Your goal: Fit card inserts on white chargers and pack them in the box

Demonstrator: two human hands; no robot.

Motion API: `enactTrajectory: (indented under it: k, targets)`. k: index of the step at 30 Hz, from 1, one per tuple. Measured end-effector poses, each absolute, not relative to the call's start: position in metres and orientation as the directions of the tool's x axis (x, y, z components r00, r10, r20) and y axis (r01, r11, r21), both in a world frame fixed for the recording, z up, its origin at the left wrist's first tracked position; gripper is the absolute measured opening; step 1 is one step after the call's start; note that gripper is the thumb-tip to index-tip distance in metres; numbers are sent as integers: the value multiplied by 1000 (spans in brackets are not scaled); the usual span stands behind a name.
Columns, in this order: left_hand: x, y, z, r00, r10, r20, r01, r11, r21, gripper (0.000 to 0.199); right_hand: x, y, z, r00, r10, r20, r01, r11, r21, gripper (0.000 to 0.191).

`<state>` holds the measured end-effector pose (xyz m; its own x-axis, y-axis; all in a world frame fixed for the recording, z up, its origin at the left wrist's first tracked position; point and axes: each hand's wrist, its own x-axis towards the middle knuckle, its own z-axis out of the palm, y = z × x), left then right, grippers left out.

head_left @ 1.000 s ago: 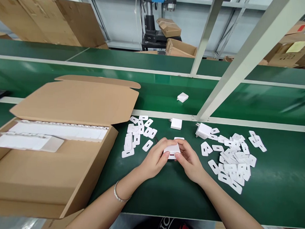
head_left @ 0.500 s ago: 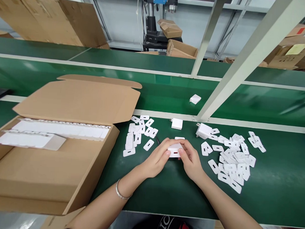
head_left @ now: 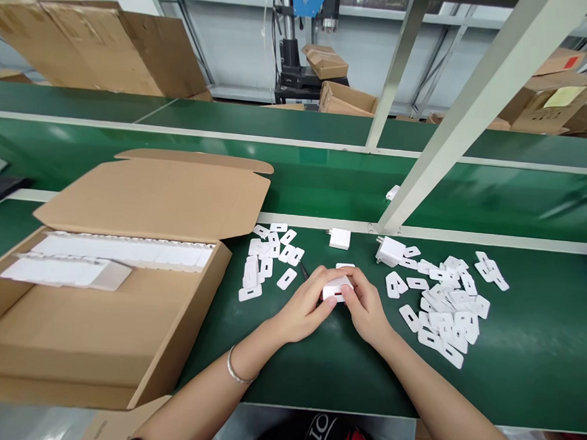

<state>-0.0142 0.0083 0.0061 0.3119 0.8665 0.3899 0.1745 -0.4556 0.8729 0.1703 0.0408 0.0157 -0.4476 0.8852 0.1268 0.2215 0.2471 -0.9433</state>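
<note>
A white plug-in charger with a dark slot in its near face is held low over the green table. My left hand is closed on its left side, and my right hand grips it from the right, thumb on top. Any prongs are hidden. Just behind the fingers lies a thin dark tool, partly covered by my left hand. Slotted white face plates lie in a small group on the left and a larger pile on the right.
Two more chargers, one straight ahead and another to its right, rest near the table's back. An open cardboard box holding rows of white pieces stands left. A slanted metal post crosses the green belt behind.
The held charger has tipped, and my left thumb has shifted onto its near edge. On the belt, a charger has moved right, partly behind the post. A pale object has appeared at far left.
</note>
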Motion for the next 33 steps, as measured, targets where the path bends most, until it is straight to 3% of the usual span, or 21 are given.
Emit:
enactTrajectory:
  k: [12, 24, 29, 33]
  targets:
    - [-7, 6, 1, 220, 873, 435, 151, -471, 869, 40, 170, 40, 16, -436, 881, 183, 178, 283, -942, 42]
    - [-7, 9, -2, 188, 898, 398, 69, -416, 907, 45, 172, 41, 23, -480, 860, 172, 321, 355, -878, 37]
    - [-8, 9, 4, 202, 886, 417, 48, -434, 900, 47, 173, 41, 19, -495, 837, 233, 346, 436, -831, 36]
    - [-10, 7, 11, 258, 937, 237, -54, -231, 971, 62, 174, 41, 14, -480, 805, 349, 278, 517, -810, 42]
